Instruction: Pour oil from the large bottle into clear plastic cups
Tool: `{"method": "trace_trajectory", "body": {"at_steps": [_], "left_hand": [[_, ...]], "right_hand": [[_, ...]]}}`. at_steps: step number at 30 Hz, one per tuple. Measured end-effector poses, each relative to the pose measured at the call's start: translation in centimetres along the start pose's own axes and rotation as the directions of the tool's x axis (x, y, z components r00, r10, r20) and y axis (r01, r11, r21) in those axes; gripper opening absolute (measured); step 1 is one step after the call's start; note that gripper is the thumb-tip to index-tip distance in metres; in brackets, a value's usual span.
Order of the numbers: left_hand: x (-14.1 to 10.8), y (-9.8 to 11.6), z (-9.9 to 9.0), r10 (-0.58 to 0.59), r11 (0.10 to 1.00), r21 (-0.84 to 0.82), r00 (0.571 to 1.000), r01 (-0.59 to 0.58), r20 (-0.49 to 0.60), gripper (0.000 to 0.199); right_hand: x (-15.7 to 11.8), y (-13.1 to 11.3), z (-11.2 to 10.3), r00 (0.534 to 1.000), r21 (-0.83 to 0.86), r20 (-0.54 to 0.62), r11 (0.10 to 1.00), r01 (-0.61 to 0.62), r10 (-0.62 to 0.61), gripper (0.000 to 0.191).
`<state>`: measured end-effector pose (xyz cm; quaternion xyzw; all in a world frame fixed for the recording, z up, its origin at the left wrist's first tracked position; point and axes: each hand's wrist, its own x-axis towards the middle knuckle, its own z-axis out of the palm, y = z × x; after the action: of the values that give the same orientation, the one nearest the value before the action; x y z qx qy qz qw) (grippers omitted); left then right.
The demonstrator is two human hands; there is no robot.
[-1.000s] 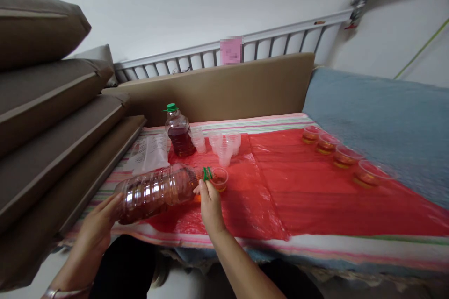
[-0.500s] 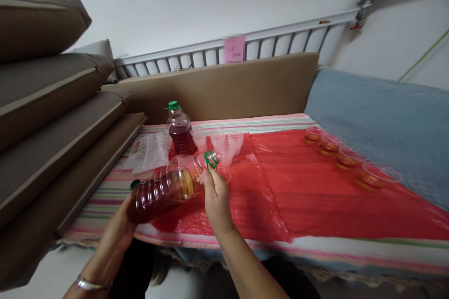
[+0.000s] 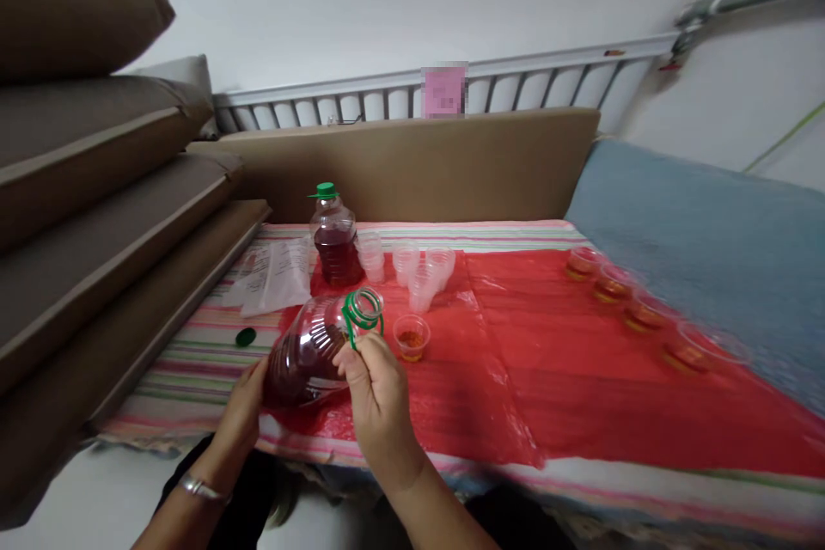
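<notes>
A large clear plastic bottle of dark red liquid leans to the right over the red plastic sheet, its uncapped mouth raised. My left hand is closed around the bottle's base. By the neck, my right hand is wrapped on the green carrying handle. Just right of the mouth stands a clear plastic cup with amber liquid in it. The loose green cap lies on the striped cloth to the left.
Behind stand a second capped bottle and stacks of clear cups. A row of filled cups runs along the right of the red sheet. Stacked brown cushions rise at left; a plastic bag lies beside them.
The bottle has tipped back more upright and shifted left, away from the cup. The cup and the loose cap now show more fully. Both hands keep their hold.
</notes>
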<state>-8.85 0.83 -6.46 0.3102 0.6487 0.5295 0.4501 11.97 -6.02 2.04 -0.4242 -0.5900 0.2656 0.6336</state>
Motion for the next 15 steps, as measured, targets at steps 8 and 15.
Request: {"method": "trace_trajectory", "body": {"at_steps": [8, 15], "left_hand": [[-4.4, 7.7, -0.1, 0.625, 0.426, 0.202, 0.448, -0.882, 0.639, 0.090], [-3.1, 8.5, 0.6, 0.671, 0.205, 0.278, 0.342, -0.938, 0.658, 0.080]], "right_hand": [[0.1, -0.6, 2.6, 0.997, -0.114, 0.037, 0.991, 0.067, -0.063, 0.028], [0.5, -2.6, 3.5, 0.974, -0.186, 0.189, 0.969, 0.160, -0.125, 0.024]]}}
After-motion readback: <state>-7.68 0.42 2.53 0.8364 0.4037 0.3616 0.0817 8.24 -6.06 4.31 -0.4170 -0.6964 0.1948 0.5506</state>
